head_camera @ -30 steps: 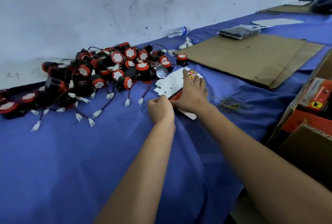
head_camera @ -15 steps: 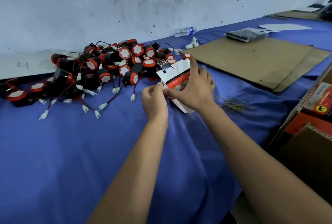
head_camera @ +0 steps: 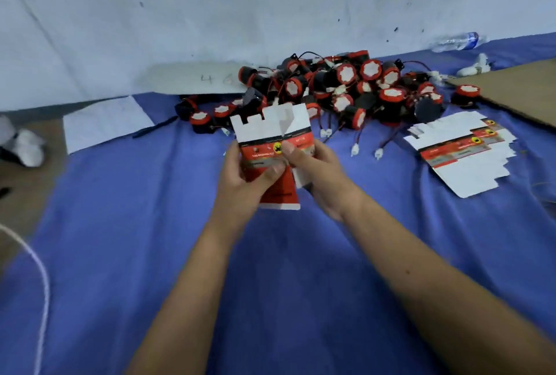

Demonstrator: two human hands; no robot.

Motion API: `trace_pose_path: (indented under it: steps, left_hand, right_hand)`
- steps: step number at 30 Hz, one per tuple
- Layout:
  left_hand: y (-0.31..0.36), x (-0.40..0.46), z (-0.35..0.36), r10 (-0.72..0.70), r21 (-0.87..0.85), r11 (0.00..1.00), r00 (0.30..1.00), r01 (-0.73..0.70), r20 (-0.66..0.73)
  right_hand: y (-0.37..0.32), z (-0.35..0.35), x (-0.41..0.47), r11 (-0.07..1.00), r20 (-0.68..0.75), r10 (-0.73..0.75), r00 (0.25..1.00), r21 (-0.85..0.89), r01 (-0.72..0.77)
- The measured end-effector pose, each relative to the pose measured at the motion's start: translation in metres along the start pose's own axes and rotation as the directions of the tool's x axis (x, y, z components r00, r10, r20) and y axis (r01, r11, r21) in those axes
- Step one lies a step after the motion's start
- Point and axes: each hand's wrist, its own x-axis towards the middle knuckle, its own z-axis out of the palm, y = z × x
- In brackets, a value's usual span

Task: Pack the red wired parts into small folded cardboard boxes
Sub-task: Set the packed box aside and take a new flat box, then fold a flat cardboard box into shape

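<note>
None packed yet, as far as could be judged: no red wired part inside any box, the whole heap lying loose on the blue-covered bench against the wall, wires and white plugs trailing toward the near side. Only one flat box blank in play, lifted clear of the bench and held upright just in front of the heap, white tabs at its top, red printed panel lower down, still unfolded (perhaps just starting to open along a crease, hard to tell). Gripped on both sides: left hand wrapped round the lower left edge with the thumb pressed across the printed face, right hand pinching the right panel between thumb and fingers. More blanks left fanned in a flat stack to the right, well apart from the hands, beside a brown cardboard sheet. Seemingly at the very start of a cycle, then: shaping and closing the bottom of this box, picking a part from the heap, tucking it in with its wire, shutting the top tabs, and repeating for dozens of parts.
</note>
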Motion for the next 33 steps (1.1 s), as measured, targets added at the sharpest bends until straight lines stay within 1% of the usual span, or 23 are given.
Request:
trace_pose_path:
  steps: [2, 4, 6, 8, 13, 14, 16, 19, 22, 25, 27, 30, 33]
  left_hand:
    - [-0.008, -0.003, -0.014, 0.086, 0.076, 0.994, 0.996, -0.083, -0.035]
    - [-0.013, -0.005, -0.018, 0.183, 0.144, 0.975, 0.981, -0.171, -0.069]
    - [-0.015, -0.004, -0.019, 0.323, 0.297, 0.913, 0.941, -0.281, -0.104]
    - [-0.016, -0.004, -0.017, 0.423, 0.442, 0.826, 0.903, -0.350, -0.075]
    - [-0.018, -0.006, -0.012, 0.437, 0.520, 0.763, 0.899, -0.384, 0.022]
    - [-0.016, -0.008, -0.009, 0.438, 0.518, 0.757, 0.898, -0.398, 0.050]
    - [-0.012, -0.012, -0.002, 0.403, 0.493, 0.778, 0.912, -0.389, 0.083]
    - [-0.008, -0.017, 0.003, 0.345, 0.437, 0.835, 0.937, -0.334, 0.056]
    - [-0.005, -0.019, 0.005, 0.322, 0.379, 0.874, 0.947, -0.304, 0.018]
    - [-0.006, -0.016, 0.005, 0.304, 0.410, 0.868, 0.953, -0.279, 0.003]
    - [-0.008, -0.016, 0.006, 0.291, 0.442, 0.857, 0.957, -0.267, 0.014]
    - [-0.009, -0.015, 0.009, 0.286, 0.483, 0.836, 0.958, -0.260, 0.021]
    - [-0.009, -0.015, 0.013, 0.292, 0.499, 0.826, 0.956, -0.262, 0.020]
  right_hand:
    - [0.016, 0.005, 0.003, 0.997, -0.026, -0.076, 0.997, -0.029, 0.075]
    - [0.025, 0.004, 0.004, 0.983, 0.000, -0.180, 0.984, -0.040, 0.180]
    - [0.028, 0.002, 0.004, 0.967, 0.052, -0.254, 0.966, -0.011, 0.254]
    - [0.029, 0.003, 0.005, 0.964, 0.053, -0.267, 0.962, 0.037, 0.265]
    - [0.031, 0.008, 0.005, 0.973, -0.013, -0.228, 0.973, 0.030, 0.229]
    - [0.030, 0.007, 0.005, 0.975, -0.032, -0.221, 0.975, 0.033, 0.222]
    - [0.030, 0.007, 0.003, 0.975, -0.069, -0.224, 0.972, -0.011, 0.224]
    - [0.031, 0.008, 0.000, 0.959, -0.071, -0.263, 0.962, -0.132, 0.253]
    - [0.030, 0.011, -0.003, 0.915, -0.017, -0.318, 0.948, -0.266, 0.303]
    - [0.030, 0.015, -0.006, 0.901, 0.027, -0.303, 0.952, -0.316, 0.296]
    - [0.031, 0.018, -0.009, 0.891, -0.003, -0.306, 0.952, -0.353, 0.285]
    - [0.031, 0.021, -0.012, 0.894, -0.069, -0.344, 0.937, -0.331, 0.303]
    - [0.030, 0.023, -0.008, 0.925, -0.100, -0.302, 0.948, -0.270, 0.267]
